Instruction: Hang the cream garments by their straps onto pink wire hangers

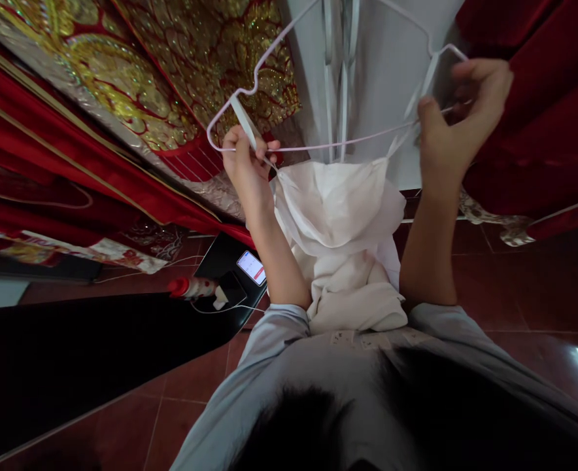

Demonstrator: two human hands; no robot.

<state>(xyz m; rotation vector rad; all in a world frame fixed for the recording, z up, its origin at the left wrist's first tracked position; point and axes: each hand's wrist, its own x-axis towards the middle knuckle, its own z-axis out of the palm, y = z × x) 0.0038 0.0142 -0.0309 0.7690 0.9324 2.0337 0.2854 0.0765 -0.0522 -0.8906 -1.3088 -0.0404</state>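
Note:
A thin white wire hanger (318, 145) is held up in front of me with a white strappy garment (340, 216) hanging from it and bunching against my chest. My left hand (247, 160) is closed, pinching the garment's left strap at the hanger's left shoulder. My right hand (458, 111) is closed on the right strap and the hanger's right end. Both arms are raised, in grey short sleeves.
Red and gold embroidered garments (136, 85) hang at the left, dark red velvet (539, 111) at the right. A black table (73, 353) below left carries a lit phone (251, 267), a charger with cable and a red-tipped object (191, 288). Red floor tiles (514, 307) lie beneath.

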